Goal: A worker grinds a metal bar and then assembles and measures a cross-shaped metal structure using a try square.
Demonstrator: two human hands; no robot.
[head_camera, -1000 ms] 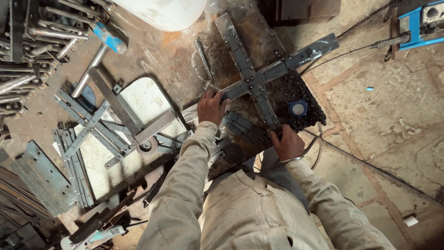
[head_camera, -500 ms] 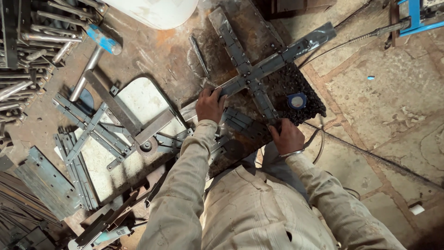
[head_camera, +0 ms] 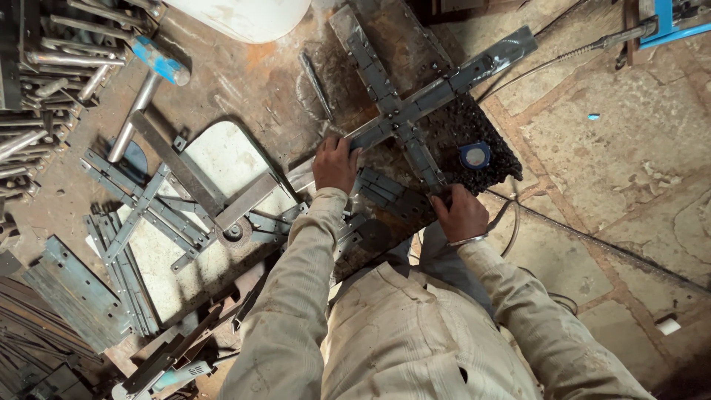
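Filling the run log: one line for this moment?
left hand on cross arm | right hand on cross end | steel cross flat on workbench

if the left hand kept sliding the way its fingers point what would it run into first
Most likely the centre joint of the cross-shaped metal bracket: the left hand already rests on that arm's lower end, fingers aimed along it. Depth is hard to judge.

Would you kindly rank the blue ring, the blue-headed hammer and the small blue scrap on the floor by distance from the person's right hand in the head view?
Measured from the right hand:
1. Blue ring: just above the hand, on the dark workpiece.
2. Small blue scrap: up and to the right, on the stone floor.
3. Blue-headed hammer: far upper left, beyond the left hand.
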